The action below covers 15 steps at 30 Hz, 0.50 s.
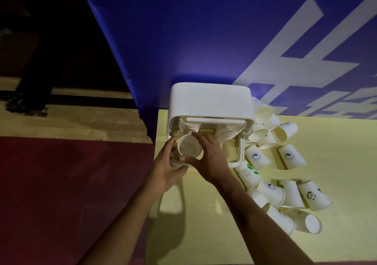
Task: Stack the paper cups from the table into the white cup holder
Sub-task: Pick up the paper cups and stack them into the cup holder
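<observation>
The white cup holder (210, 101) stands at the back left corner of the pale yellow table (204, 224), with stacked cups inside under its top. A white paper cup (188, 148) sits upright at the holder's front left opening, mouth towards me. My right hand (208, 158) pinches its rim between thumb and fingers. My left hand (165, 162) curls round the outside of the cup stack just below and left of it. Several loose paper cups (285, 185) lie scattered on the table to the right, some printed with logos, one with a panda (312, 195).
A blue wall panel with white lettering (224, 40) rises directly behind the holder. The table's left edge runs just left of my hands, above a dark red floor (71, 193). More cups (265, 122) lean against the holder's right side.
</observation>
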Tool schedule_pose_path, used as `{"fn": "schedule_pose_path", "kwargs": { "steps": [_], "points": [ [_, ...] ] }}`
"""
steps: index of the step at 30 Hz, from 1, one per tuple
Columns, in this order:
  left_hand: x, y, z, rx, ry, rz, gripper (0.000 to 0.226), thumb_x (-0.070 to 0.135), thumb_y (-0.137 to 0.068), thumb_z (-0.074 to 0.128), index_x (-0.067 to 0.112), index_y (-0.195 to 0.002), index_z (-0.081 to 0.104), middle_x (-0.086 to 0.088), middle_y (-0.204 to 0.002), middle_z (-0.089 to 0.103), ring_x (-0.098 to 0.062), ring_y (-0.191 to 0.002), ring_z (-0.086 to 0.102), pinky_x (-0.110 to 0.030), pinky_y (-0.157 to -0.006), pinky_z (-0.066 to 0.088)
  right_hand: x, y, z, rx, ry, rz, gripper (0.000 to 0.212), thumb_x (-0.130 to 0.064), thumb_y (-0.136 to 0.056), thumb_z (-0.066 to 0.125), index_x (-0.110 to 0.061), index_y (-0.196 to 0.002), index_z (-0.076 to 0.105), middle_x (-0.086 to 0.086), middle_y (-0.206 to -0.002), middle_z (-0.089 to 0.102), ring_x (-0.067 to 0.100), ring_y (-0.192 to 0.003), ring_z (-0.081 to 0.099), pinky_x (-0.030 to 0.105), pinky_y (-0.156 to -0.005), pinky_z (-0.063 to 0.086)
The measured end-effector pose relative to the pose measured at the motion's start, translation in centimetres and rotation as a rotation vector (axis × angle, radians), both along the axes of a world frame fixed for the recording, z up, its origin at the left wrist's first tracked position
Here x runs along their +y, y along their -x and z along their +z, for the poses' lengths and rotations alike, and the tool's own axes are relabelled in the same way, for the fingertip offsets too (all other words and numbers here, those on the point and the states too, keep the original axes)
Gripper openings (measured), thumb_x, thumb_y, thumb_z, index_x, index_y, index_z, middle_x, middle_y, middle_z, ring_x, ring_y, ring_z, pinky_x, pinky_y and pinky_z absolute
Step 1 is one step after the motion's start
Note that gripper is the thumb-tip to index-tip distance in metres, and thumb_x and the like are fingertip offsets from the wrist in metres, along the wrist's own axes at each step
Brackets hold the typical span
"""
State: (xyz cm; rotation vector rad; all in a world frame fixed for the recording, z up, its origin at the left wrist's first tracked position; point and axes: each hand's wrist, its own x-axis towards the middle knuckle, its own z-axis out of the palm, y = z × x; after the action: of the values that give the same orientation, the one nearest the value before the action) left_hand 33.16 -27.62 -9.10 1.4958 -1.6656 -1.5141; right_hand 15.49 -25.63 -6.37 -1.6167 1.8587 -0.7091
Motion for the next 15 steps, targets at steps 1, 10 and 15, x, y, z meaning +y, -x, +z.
{"fn": "schedule_pose_path", "kwargs": {
  "steps": [1,10,15],
  "points": [
    [-0.1,0.1,0.4,-0.022,0.000,-0.013,0.092,0.026,-0.079,0.082,0.053,-0.151,0.031,0.013,-0.136,0.060,-0.009,-0.124,0.060,-0.046,-0.101,0.055,-0.1,-0.1,-0.5,-0.015,-0.021,-0.005,0.087,-0.061,-0.074,0.081,-0.027,-0.148,0.049,-0.003,-0.136,0.058,0.020,-0.122,0.052,0.038,-0.100,0.047],
    [0.2,0.3,0.4,-0.054,0.007,-0.074,0.093,0.020,-0.085,0.075,0.061,-0.150,0.023,0.002,-0.132,0.064,-0.012,-0.121,0.064,-0.045,-0.098,0.057,-0.2,0.5,-1.4,-0.153,-0.080,0.042,0.080,-0.047,-0.085,0.078,-0.029,-0.154,0.041,-0.006,-0.150,0.051,0.011,-0.137,0.045,0.036,-0.113,0.042],
    [0.7,0.6,1.3,-0.012,0.062,-0.046,0.084,0.014,-0.088,0.075,0.044,-0.154,0.032,0.011,-0.137,0.061,-0.004,-0.120,0.062,-0.032,-0.098,0.057,0.5,1.0,0.2,-0.187,-0.050,0.034,0.080,-0.050,-0.086,0.076,-0.033,-0.155,0.039,-0.018,-0.147,0.046,-0.007,-0.134,0.037,0.010,-0.110,0.031]
  ]
}}
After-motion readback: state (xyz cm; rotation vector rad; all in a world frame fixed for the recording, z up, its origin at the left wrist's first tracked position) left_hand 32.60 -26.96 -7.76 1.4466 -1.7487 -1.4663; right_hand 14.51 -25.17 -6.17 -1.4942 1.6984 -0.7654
